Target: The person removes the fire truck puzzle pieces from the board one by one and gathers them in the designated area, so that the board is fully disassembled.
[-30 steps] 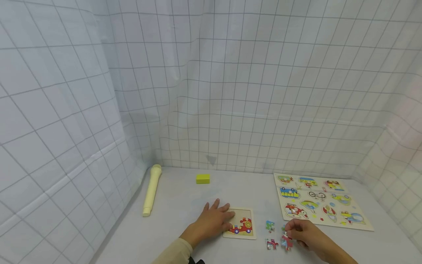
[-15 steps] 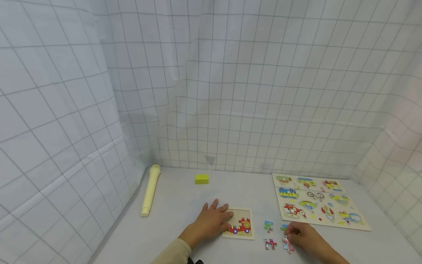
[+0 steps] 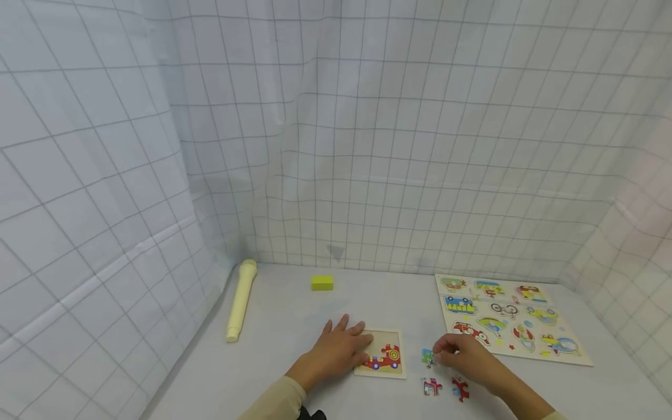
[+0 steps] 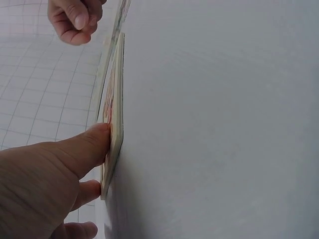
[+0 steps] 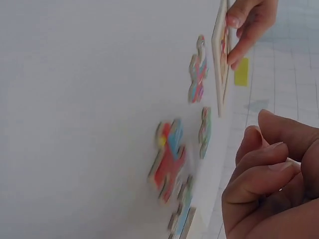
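My left hand (image 3: 338, 350) rests with spread fingers on the left side of a small square wooden puzzle tray (image 3: 382, 376). In the left wrist view its thumb (image 4: 92, 142) presses the top of the tray. My right hand (image 3: 464, 359) hovers with loosely bent fingers, nothing seen in them, beside a green jigsaw piece (image 3: 427, 357). A pinkish-red jigsaw piece (image 3: 431, 387) and a red jigsaw piece (image 3: 460, 389) lie nearer to me. Another blue-green jigsaw piece (image 5: 183, 206) shows in the right wrist view; my right hand hides it from the head view.
A large picture puzzle board (image 3: 506, 350) with vehicle shapes lies at the right. Toward the back are a yellow block (image 3: 322, 283) and a cream-coloured stick with a rounded end (image 3: 241, 303). White gridded curtains (image 3: 336, 146) surround the table.
My right hand has left the red jigsaw piece and moved up and left, close to the green piece. The red piece now lies turned slightly. My left hand stays on the tray.
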Available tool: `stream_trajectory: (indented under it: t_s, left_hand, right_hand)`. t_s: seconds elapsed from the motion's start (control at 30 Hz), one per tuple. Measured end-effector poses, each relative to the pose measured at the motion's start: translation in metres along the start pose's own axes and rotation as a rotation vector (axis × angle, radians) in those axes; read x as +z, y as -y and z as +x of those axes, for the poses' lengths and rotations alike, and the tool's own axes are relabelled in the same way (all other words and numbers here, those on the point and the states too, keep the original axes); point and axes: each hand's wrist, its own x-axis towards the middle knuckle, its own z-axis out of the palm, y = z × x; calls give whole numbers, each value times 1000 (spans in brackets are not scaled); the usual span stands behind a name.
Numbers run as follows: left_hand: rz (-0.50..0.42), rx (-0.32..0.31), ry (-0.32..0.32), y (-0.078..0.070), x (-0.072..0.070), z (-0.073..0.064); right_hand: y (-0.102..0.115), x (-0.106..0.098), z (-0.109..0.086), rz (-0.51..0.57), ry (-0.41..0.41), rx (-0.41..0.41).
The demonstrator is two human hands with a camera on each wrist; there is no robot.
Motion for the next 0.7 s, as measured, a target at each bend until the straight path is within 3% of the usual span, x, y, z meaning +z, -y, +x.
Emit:
stream_trajectory:
  t_s: [0.13, 0.27, 0.7]
  left_hand:
    - [1, -2, 5, 0, -2, 0]
    - [-3, -11, 13, -1, -1, 1]
    - [-25, -37, 35, 0, 1, 3]
  right_hand:
    - [17, 18, 20, 87, 79, -9]
    - [29, 34, 33, 81, 128, -27]
    - [42, 48, 40, -25, 111, 5]
